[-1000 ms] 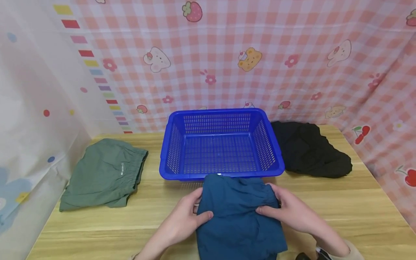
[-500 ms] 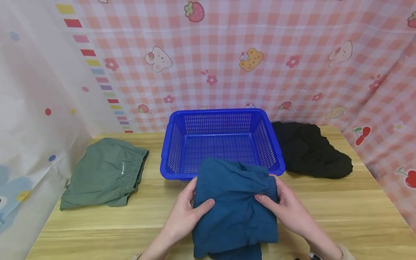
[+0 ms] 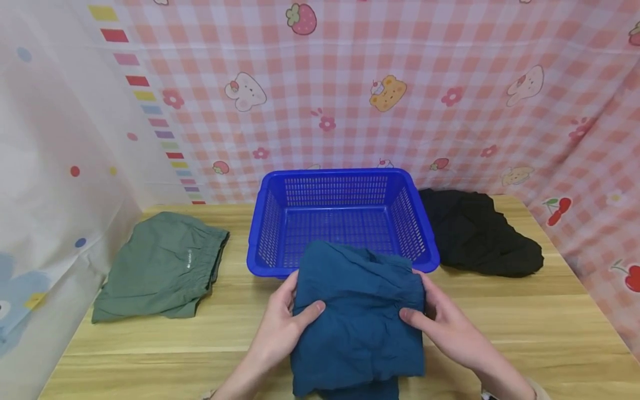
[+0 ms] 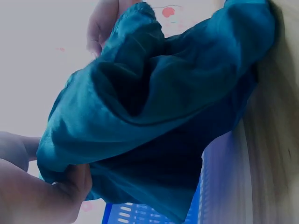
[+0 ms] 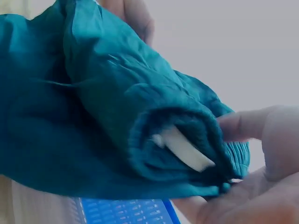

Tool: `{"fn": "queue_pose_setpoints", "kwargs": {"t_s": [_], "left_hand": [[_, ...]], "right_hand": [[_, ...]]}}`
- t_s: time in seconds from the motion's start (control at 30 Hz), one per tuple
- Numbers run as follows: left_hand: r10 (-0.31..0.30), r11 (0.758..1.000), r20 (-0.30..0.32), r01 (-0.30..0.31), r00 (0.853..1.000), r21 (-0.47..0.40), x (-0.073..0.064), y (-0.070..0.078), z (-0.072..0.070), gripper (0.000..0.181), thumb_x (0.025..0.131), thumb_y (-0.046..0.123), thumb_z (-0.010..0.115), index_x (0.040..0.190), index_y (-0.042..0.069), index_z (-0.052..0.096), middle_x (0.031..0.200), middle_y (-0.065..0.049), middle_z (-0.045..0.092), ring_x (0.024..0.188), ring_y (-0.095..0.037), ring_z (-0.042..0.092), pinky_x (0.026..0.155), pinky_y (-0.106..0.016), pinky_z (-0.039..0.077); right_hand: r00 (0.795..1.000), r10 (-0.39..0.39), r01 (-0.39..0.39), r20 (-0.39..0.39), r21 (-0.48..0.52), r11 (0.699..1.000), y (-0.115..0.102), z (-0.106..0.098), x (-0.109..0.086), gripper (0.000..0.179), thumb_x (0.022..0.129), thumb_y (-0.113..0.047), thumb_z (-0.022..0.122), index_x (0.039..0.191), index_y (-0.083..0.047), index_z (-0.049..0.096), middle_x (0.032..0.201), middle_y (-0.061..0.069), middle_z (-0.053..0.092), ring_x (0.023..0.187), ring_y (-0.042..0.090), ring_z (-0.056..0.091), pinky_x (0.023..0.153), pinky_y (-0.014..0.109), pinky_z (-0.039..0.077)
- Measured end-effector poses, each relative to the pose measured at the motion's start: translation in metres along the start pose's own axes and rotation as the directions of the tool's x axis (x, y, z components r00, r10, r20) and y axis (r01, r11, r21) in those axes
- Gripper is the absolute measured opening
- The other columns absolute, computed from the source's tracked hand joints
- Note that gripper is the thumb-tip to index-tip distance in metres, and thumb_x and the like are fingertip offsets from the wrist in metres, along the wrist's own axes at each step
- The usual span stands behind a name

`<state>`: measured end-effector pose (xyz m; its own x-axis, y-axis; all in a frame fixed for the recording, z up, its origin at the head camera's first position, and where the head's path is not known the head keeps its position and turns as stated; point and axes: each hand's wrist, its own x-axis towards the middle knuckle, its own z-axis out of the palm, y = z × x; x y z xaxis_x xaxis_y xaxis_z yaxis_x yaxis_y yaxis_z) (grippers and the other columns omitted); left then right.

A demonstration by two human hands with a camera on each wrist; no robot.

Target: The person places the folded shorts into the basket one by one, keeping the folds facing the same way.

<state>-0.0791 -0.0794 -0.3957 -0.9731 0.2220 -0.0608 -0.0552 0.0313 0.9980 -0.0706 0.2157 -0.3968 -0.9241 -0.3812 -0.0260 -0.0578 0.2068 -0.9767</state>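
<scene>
A folded pair of dark teal pants (image 3: 357,328) is held up between both hands, its upper edge overlapping the front of the blue basket (image 3: 254,244) in the head view. My left hand (image 3: 282,328) grips the left side, thumb on top and fingers behind the cloth. On the right side, my right hand (image 3: 445,325) pinches the pants the same way. In the right wrist view, a gathered elastic edge with a white label (image 5: 187,151) shows beside the right fingers. A loose fold of the pants (image 4: 219,51) hangs down in the left wrist view.
Folded green shorts (image 3: 160,266) lie on the wooden table (image 3: 240,339) at the left. A crumpled black garment (image 3: 480,233) lies against the basket's right side. Behind stands a pink checked curtain (image 3: 320,83), with a white one (image 3: 55,139) along the left.
Both hands have lifted the pants up and forward, from in front of the basket to over its front rim. Most recently they shift slightly left, and the right thumb slides toward the side edge.
</scene>
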Motion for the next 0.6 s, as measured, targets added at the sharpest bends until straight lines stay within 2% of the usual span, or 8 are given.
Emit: {"fn": "queue_pose_setpoints", "kwargs": {"t_s": [0.13, 0.3, 0.43, 0.6], "left_hand": [[-0.016, 0.999, 0.032, 0.018, 0.999, -0.047, 0.0, 0.001, -0.002, 0.063, 0.1, 0.007, 0.067, 0.158, 0.011, 0.044, 0.153, -0.016, 0.06, 0.142, -0.031, 0.058, 0.118, -0.04, 0.052], [-0.004, 0.997, 0.033, 0.006, 0.999, -0.074, -0.002, 0.003, -0.002, 0.061, 0.101, 0.01, 0.068, 0.157, 0.01, 0.044, 0.154, -0.017, 0.058, 0.142, -0.033, 0.059, 0.115, -0.038, 0.054], [0.048, 0.998, -0.017, -0.049, 0.999, -0.038, -0.002, 0.003, 0.001, 0.056, 0.099, 0.005, 0.068, 0.152, 0.007, 0.05, 0.148, -0.018, 0.064, 0.136, -0.032, 0.063, 0.109, -0.029, 0.057], [0.068, 0.998, -0.07, -0.066, 0.995, 0.02, 0.0, 0.006, 0.002, 0.055, 0.098, 0.001, 0.068, 0.15, 0.007, 0.053, 0.146, -0.015, 0.065, 0.135, -0.029, 0.064, 0.11, -0.027, 0.056]], "right_hand": [[0.99, 0.001, -0.005, -0.138, -0.031, 1.0, -0.006, 0.006, 0.001, 0.064, 0.107, -0.013, 0.06, 0.162, -0.002, 0.031, 0.16, 0.025, 0.048, 0.128, -0.013, 0.056, 0.102, 0.008, 0.048], [0.947, 0.018, -0.045, -0.319, -0.077, 0.996, -0.015, 0.015, -0.001, 0.06, 0.105, -0.02, 0.066, 0.158, -0.004, 0.043, 0.159, 0.017, 0.053, 0.125, -0.016, 0.055, 0.099, 0.005, 0.049], [0.921, 0.021, -0.065, -0.39, -0.1, 0.993, -0.017, 0.019, 0.0, 0.058, 0.104, -0.022, 0.068, 0.155, -0.004, 0.049, 0.157, 0.016, 0.056, 0.12, -0.015, 0.058, 0.093, 0.008, 0.054], [0.895, 0.017, -0.062, -0.445, -0.088, 0.994, -0.017, 0.021, 0.005, 0.05, 0.103, -0.017, 0.069, 0.149, -0.003, 0.055, 0.147, 0.019, 0.064, 0.109, -0.005, 0.066, 0.087, 0.012, 0.059]]}}
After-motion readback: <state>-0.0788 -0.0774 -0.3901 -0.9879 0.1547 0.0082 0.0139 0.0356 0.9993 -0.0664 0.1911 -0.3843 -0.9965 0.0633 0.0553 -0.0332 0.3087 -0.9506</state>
